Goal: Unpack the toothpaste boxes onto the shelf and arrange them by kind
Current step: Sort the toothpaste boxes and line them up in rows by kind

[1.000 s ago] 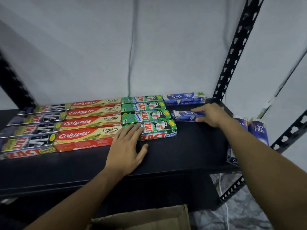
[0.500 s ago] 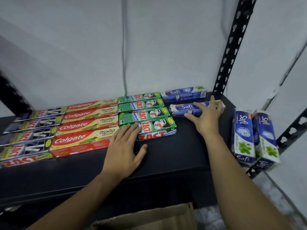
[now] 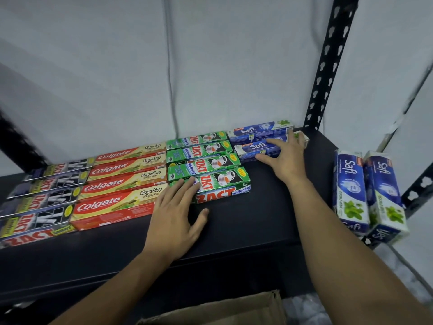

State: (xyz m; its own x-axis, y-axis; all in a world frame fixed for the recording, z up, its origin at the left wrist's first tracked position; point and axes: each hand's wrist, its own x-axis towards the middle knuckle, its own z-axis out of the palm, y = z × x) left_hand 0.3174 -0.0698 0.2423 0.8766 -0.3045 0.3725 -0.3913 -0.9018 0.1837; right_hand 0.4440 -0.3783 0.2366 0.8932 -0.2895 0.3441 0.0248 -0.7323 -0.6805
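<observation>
The head view looks down on a black shelf [image 3: 269,207] that carries toothpaste boxes lying flat in rows by kind. From the left there are black boxes [image 3: 46,200], then red boxes [image 3: 121,184], then green boxes [image 3: 210,160], each group four deep and packed side by side. At the back right corner lies a blue box [image 3: 255,131] against the wall, with a second blue box [image 3: 253,147] just in front of it.

The left hand [image 3: 175,219] lies flat and released on the shelf, its straight fingertips touching the front green box. The right hand [image 3: 284,158] rests on the second blue box, fingers spread along its top and thumb against its front side, pressing rather than clenching.

Beyond the shelf's right edge, two more blue boxes [image 3: 351,191] stand side by side; what they rest on cannot be told. A perforated black post [image 3: 328,66] rises at the corner, and a cardboard box [image 3: 222,310] shows at the bottom edge.
</observation>
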